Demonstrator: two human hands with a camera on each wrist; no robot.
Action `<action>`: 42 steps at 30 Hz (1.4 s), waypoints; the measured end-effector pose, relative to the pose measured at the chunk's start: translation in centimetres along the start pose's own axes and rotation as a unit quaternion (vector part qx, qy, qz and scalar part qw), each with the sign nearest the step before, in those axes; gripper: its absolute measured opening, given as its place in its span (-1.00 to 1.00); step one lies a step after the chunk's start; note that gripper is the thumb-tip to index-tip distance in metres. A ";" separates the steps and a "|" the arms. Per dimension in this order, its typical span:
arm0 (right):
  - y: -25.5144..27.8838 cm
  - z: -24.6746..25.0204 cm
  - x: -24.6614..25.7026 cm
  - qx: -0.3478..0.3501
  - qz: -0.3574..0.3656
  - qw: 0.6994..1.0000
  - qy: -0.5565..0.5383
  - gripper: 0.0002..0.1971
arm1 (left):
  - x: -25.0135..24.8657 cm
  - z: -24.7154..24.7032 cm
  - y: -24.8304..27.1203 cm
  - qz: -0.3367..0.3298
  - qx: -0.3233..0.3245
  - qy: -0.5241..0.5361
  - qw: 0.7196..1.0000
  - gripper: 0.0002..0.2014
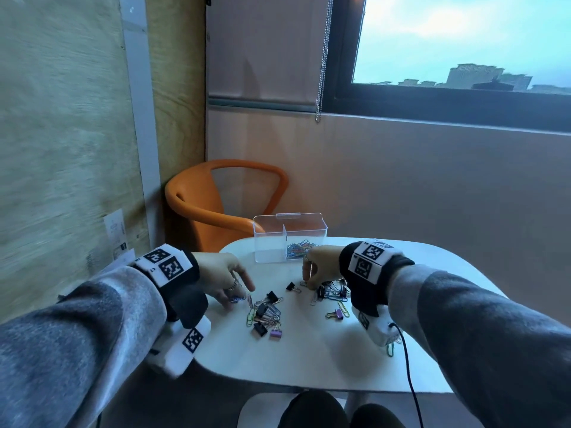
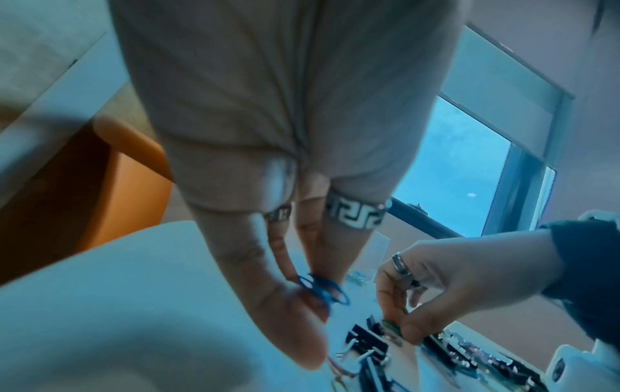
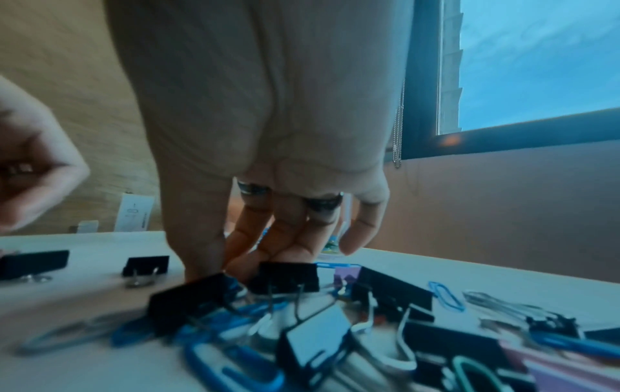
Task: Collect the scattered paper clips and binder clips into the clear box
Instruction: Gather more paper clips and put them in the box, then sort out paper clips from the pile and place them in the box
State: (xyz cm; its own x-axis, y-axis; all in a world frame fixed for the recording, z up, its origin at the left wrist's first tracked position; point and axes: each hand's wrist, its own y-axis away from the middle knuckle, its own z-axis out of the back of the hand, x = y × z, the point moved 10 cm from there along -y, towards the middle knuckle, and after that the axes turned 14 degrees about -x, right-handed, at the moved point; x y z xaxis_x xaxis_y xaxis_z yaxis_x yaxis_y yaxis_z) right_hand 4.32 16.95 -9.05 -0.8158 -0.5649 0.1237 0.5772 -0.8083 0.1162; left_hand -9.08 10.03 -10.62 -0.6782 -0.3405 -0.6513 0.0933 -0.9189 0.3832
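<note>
A clear two-part box (image 1: 289,239) stands at the far edge of the white table (image 1: 309,359); its right part holds coloured paper clips (image 1: 298,250). My left hand (image 1: 239,296) pinches blue paper clips (image 2: 322,291) between thumb and fingers, just left of a middle heap of black binder clips and paper clips (image 1: 265,313). My right hand (image 1: 309,282) points fingers down at the left end of a second heap (image 1: 332,291). Its thumb and forefinger pinch a small greenish paper clip (image 2: 392,327). Black binder clips (image 3: 285,275) lie right in front of the right hand's fingers (image 3: 295,238).
Two purple binder clips (image 1: 276,333) (image 1: 338,313) lie nearer to me. A green paper clip (image 1: 390,349) sits by the right table edge. A black cable (image 1: 408,375) hangs from my right wrist. An orange chair (image 1: 222,205) stands behind the table, left of the box.
</note>
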 end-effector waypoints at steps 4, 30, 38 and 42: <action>0.0 -0.4 0.3 -0.001 0.007 0.999 0.044 -0.82 | 0.3 -0.2 0.3 0.048 -0.037 0.080 0.995 -0.66; 1.3 4.4 -2.0 -0.090 -0.088 0.912 -0.390 -0.74 | -1.2 -1.0 -0.8 -0.053 -0.101 -0.309 0.944 -0.80; 3.3 3.0 -3.8 -0.056 -0.163 0.494 -0.852 -0.89 | -1.7 -1.4 -0.4 -0.004 -0.084 -0.263 0.961 -0.76; 4.2 2.2 -4.5 -0.052 -0.181 0.502 -0.844 -0.81 | -2.9 -0.8 0.1 0.059 -0.024 0.172 0.983 -0.79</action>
State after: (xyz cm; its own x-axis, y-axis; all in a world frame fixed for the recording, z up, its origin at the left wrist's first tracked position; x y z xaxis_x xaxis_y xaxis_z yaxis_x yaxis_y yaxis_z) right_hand 10.47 16.48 -6.91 0.3756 0.4971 0.7822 0.3256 -0.8610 0.3908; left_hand -6.55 10.80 -9.22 -0.3744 -0.4840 -0.7909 0.1963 -0.8750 0.4426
